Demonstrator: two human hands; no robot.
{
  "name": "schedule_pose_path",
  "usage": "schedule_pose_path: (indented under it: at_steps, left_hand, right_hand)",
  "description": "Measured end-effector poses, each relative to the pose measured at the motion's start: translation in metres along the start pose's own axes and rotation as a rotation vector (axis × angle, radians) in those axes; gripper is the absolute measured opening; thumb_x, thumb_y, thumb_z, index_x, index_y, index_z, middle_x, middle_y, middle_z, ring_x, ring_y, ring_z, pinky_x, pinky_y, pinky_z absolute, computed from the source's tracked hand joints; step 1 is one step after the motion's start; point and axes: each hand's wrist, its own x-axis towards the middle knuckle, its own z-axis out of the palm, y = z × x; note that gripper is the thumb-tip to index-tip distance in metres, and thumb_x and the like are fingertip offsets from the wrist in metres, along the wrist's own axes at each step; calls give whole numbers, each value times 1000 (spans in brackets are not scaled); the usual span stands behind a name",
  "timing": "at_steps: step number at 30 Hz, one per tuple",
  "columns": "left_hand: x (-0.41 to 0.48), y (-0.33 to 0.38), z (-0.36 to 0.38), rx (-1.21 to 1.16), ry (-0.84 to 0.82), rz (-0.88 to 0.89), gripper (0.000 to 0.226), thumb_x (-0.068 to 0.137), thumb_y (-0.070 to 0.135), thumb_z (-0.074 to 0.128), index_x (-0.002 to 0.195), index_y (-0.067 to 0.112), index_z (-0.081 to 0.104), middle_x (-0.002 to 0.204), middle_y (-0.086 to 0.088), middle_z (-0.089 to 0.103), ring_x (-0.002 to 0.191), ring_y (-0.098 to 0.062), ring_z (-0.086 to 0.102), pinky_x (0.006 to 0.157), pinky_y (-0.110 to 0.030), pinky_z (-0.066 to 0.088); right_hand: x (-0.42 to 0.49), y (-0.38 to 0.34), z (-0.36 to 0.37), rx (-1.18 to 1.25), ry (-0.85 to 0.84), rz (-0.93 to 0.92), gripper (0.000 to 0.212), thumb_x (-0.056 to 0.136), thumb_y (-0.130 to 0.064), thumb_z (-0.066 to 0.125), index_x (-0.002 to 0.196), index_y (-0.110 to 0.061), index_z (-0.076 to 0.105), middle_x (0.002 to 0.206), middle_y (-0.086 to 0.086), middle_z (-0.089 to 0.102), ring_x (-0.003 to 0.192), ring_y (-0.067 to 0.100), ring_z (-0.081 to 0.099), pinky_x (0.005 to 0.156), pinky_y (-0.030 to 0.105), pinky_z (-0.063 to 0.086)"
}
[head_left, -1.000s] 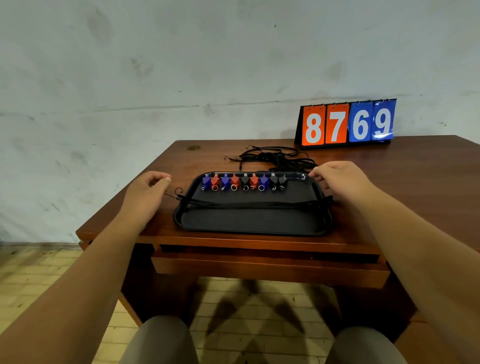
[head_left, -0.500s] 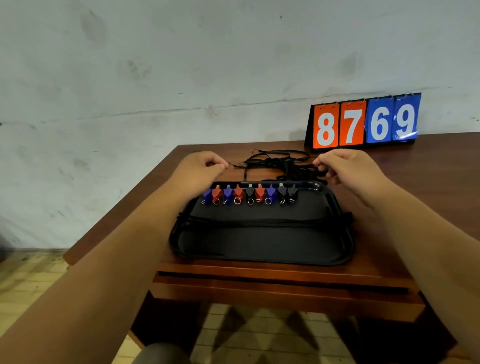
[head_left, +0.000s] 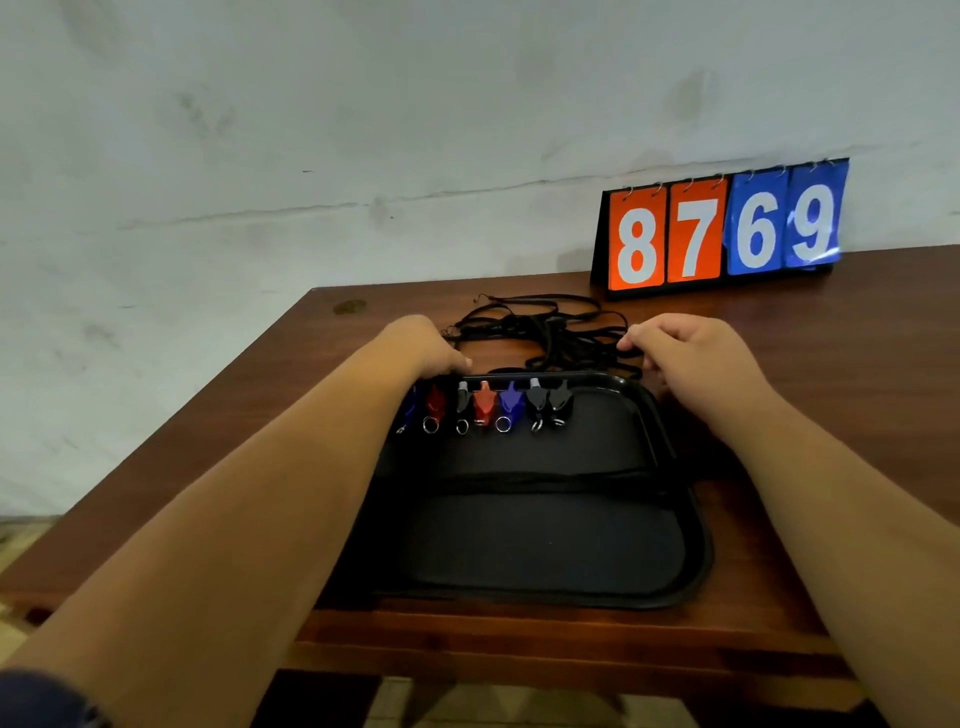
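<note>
Lying tangled on the surface (head_left: 841, 374) behind the tray (head_left: 693, 525), the black lanyards (head_left: 540, 332) were pinched by the right hand (head_left: 691, 358), the left hand's (head_left: 428, 345) hold could not be told, and freeing one strand was judged the next move.

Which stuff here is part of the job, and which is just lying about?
In the job: left hand, right hand, black cords (right hand seems to pinch them, left hand is at their other end), row of whistles, black tray.
Lying about: flip scoreboard, wooden table.
</note>
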Motion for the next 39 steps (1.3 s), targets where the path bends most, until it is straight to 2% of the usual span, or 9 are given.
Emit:
schedule_pose_path:
  at_steps: [3,8,11,14,17,20,28,33,39]
  left_hand:
    - [5,8,2,30,-7,-40,58,95,43,80,133,1,66,132,-17,68,121,-35,66,93,-42,51]
    - [-4,12,-3,-164,159,218,12,102,25,70,97,14,76,102,-1,79,97,-16,73,89,-35,55]
    - [-25,27,-14,-295,207,350,8,102,23,69,97,23,75,97,14,74,90,3,63,77,-20,47]
    - [-47,48,-25,-380,201,457,9,102,28,69,103,29,78,99,18,74,95,4,64,74,-19,45]
    - [-68,66,-36,-381,183,544,12,103,34,69,109,32,80,106,20,72,93,3,62,72,-18,43]
    - [-82,75,-48,-371,202,585,13,103,36,69,109,33,80,111,17,74,98,1,64,81,-21,49]
    - [-120,60,-89,-612,250,567,9,99,35,75,104,33,83,95,13,81,93,-10,75,79,-27,56]
    - [-146,39,-111,-727,252,561,13,99,38,75,108,31,83,97,16,82,95,-9,76,81,-30,61]
    - [-177,21,-133,-803,282,576,16,100,37,75,110,27,82,99,12,83,94,-10,76,79,-30,58]
  right_hand:
    - [1,3,-1,-3,-11,-6,27,109,-35,59,96,-29,82,81,4,71,71,19,62,71,37,57]
    - [0,1,-2,26,11,-25,26,109,-34,59,97,-29,82,84,-10,69,81,9,63,72,27,48]
    - [-3,-5,-1,49,2,-41,22,108,-33,61,100,-30,81,92,-12,73,92,5,66,75,23,47]
    - [-9,-9,0,115,-30,-65,13,106,-34,67,110,-35,79,98,-9,75,94,6,69,80,23,51]
    - [-12,-18,3,149,-88,-67,32,103,-33,72,133,-40,69,99,-1,71,91,15,70,81,26,56]
    - [-7,-40,1,108,-150,-88,50,100,-38,76,146,-42,59,100,-2,71,95,14,70,85,27,55]
    - [-4,-113,-6,21,-136,-152,17,101,-43,72,116,-37,76,107,-12,74,100,8,69,78,25,47]
    - [-21,-150,-6,-51,-175,-230,17,100,-46,72,116,-39,75,89,-10,67,73,5,59,68,23,42]
    - [-42,-186,0,-54,-176,-263,18,100,-47,73,114,-37,75,99,-9,72,82,6,64,72,24,44]
